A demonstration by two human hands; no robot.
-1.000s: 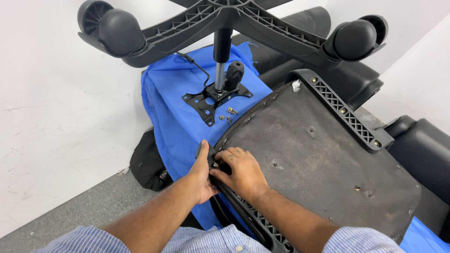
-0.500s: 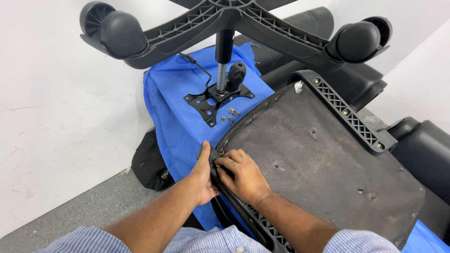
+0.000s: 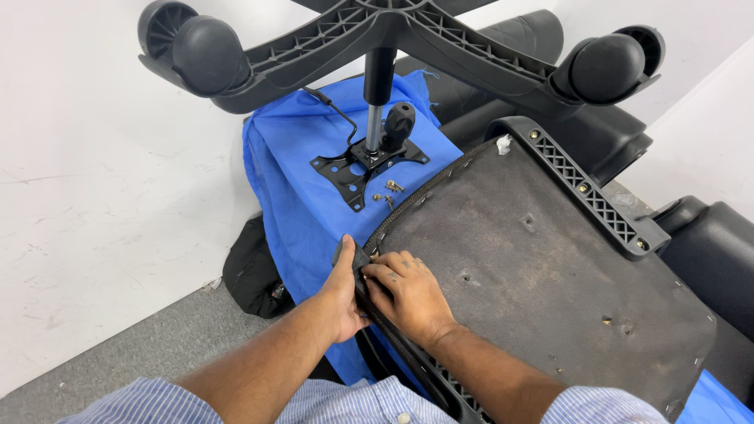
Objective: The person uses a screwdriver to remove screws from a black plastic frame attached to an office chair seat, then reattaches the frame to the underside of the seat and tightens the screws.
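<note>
White wall behind, grey floor (image 3: 133, 345) below, everything lying on a crumpled blue cloth (image 3: 294, 188). One upturned dark grey fabric-covered chair seat underside (image 3: 534, 267) is tilting across the middle, and both hands are working at its near left corner. Left hand (image 3: 342, 294) is pressing flat against the outside of the seat's corner, thumb up along the edge, fingers curling under out of sight. Right hand (image 3: 408, 294) is lying on top of the seat, fingers (image 3: 377, 271) bent down and pinching at the black edge trim (image 3: 363, 263) right where the two hands are meeting; whether anything small is sitting in the pinch, cannot tell. One black plastic armrest bracket (image 3: 585, 192) is running along the seat's far edge. One black star-shaped wheel base (image 3: 393, 35) is hanging overhead, two castors showing, with one black metal mounting plate (image 3: 365, 161) under its column. A few small brass screws (image 3: 389, 188) are lying just beside that plate, well apart from the hands.
</note>
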